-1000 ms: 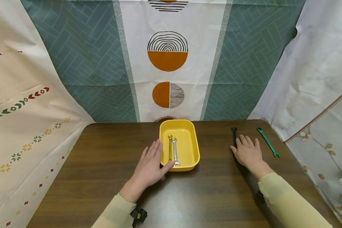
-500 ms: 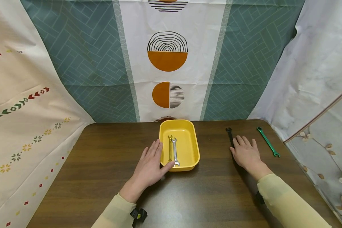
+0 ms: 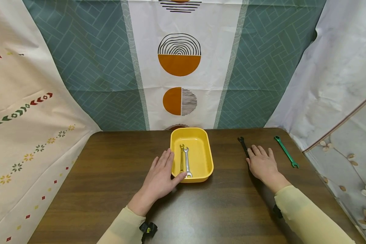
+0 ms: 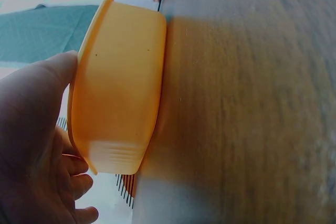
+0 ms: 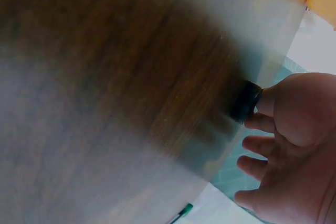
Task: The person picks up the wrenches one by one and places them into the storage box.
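My left hand lies along the near left corner of a yellow plastic tray, its fingers straight against the left rim and the thumb at the near rim. Inside the tray, on the left, lie a gold wrench and a silver wrench. Farther right, my right hand pinches a black wrench between thumb and index finger. The black wrench's far end points away and slightly left; the hand hides its near part. In the right wrist view, its dark end shows by the thumb tip.
A green wrench lies on the brown wooden table, right of my right hand. Patterned cloths hang behind the table and along both sides.
The black wrench's far end has swung left, so it now lies slanted. My right hand has shifted slightly left. The left hand and the tray stay in place.
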Tool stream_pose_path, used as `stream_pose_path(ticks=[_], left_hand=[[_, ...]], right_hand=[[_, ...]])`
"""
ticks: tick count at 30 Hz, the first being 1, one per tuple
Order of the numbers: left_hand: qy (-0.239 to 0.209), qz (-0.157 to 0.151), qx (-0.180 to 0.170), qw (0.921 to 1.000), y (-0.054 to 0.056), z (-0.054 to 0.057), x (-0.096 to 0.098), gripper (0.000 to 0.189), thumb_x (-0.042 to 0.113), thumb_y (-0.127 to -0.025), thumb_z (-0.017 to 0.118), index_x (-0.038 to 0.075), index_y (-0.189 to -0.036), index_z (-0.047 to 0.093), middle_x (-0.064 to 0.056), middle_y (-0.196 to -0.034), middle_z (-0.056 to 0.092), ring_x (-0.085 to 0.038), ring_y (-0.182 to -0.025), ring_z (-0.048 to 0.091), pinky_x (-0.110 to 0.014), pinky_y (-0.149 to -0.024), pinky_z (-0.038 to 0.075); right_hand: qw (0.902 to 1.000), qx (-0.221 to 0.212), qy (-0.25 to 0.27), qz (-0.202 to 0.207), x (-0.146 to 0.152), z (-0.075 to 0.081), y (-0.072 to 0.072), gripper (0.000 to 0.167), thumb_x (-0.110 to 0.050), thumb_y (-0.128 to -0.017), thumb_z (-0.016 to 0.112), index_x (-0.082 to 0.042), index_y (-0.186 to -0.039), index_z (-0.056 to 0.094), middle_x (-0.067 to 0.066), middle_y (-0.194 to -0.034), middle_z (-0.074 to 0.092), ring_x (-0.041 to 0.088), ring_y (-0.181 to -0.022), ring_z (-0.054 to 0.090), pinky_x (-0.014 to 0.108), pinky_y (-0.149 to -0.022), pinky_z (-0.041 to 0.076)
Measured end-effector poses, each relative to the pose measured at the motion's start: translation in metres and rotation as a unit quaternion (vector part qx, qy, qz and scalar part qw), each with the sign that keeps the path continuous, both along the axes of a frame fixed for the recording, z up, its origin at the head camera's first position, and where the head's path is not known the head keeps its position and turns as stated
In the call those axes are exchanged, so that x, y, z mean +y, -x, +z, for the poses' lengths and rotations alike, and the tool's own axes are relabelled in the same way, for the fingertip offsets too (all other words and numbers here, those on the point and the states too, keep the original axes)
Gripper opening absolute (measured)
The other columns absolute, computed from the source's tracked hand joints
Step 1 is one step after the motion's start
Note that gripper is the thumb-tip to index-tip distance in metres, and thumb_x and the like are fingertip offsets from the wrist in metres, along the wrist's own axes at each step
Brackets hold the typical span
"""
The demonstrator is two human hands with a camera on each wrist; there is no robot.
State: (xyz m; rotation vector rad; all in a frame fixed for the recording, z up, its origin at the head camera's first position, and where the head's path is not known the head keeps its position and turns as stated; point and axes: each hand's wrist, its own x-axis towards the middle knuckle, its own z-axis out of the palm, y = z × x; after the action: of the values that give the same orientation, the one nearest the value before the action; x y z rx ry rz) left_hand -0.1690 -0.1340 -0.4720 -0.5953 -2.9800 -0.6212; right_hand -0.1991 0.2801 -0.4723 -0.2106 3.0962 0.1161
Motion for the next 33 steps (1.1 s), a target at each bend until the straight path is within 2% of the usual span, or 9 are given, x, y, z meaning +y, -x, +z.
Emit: stream_pose_path(ticks=[10,18,25,33], left_hand=[[0.002,0.002,0.002,1.0,0.002,0.0,-0.001,0.103,0.069,-0.105,0.061,-0.002,-0.173,0.028,-0.017,-0.182,0.019,-0.035,-0.168,0.019,-0.059,-0.134,0.016],[0.007,0.003,-0.003,1.0,0.001,0.0,0.0,0.104,0.07,-0.105,0.06,-0.001,-0.173,0.028,-0.017,-0.183,0.019,-0.034,-0.169,0.017,-0.058,-0.134,0.015],[0.008,0.002,-0.002,1.0,0.0,0.0,0.0,0.104,0.07,-0.105,0.06,-0.001,-0.173,0.028,-0.016,-0.183,0.019,-0.034,-0.169,0.018,-0.058,-0.134,0.016],[0.01,0.004,0.002,0.9999,0.0,-0.001,0.001,0.104,0.07,-0.105,0.059,-0.001,-0.173,0.027,-0.016,-0.183,0.019,-0.035,-0.169,0.018,-0.059,-0.134,0.016]], right_hand=[[1.0,0.003,0.004,-0.007,0.008,0.003,0.001,0.05,-0.015,-0.112,0.061,0.003,-0.158,0.056,0.034,-0.166,0.042,0.055,-0.155,0.037,0.078,-0.123,0.024],[0.9994,0.01,0.034,-0.004,0.014,0.004,0.005,0.045,-0.008,-0.105,0.069,0.002,-0.149,0.065,0.035,-0.164,0.043,0.057,-0.154,0.035,0.079,-0.122,0.024],[0.9986,0.013,0.05,-0.012,0.009,0.011,0.007,0.043,0.004,-0.099,0.064,0.007,-0.142,0.068,0.036,-0.161,0.046,0.058,-0.155,0.032,0.079,-0.123,0.021],[0.9972,0.039,0.061,-0.022,0.008,0.008,0.012,0.041,-0.005,-0.102,0.065,0.015,-0.137,0.063,0.038,-0.157,0.049,0.058,-0.155,0.03,0.078,-0.123,0.022]])
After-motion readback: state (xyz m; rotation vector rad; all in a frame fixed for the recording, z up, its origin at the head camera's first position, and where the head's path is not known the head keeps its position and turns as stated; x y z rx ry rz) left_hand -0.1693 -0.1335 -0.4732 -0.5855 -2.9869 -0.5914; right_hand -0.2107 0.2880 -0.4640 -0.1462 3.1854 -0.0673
